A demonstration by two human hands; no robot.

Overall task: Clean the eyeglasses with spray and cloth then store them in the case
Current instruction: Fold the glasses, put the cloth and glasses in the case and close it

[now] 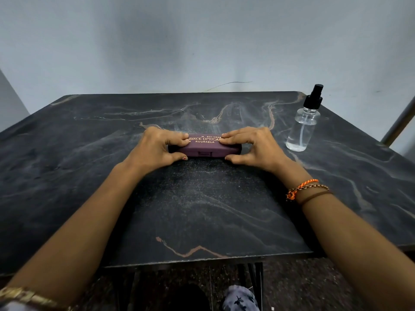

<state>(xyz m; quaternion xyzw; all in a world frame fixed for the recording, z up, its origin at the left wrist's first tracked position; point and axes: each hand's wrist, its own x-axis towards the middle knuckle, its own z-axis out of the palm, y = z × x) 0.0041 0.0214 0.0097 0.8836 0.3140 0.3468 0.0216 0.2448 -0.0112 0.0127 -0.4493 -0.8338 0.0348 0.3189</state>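
1. Case point(205, 146) closed, mid-bench point(202, 209); bottle point(303, 124) to its right.
2. Left hand point(155, 149) and right hand point(251, 147): fingers grasping the case ends.
3. Likely rigid, light, smooth; take hold at the front seam.

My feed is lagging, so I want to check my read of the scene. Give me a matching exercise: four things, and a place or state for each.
Things:
1. Maroon hard eyeglass case
2. Clear plastic spray bottle with black nozzle
3. Left hand
4. Orange braided thread bracelet

States:
A. on the right wrist
B. closed, lying between both hands
C. upright at the table's right side, untouched
D. grips the case's left end

Pairs: 1-B, 2-C, 3-D, 4-A
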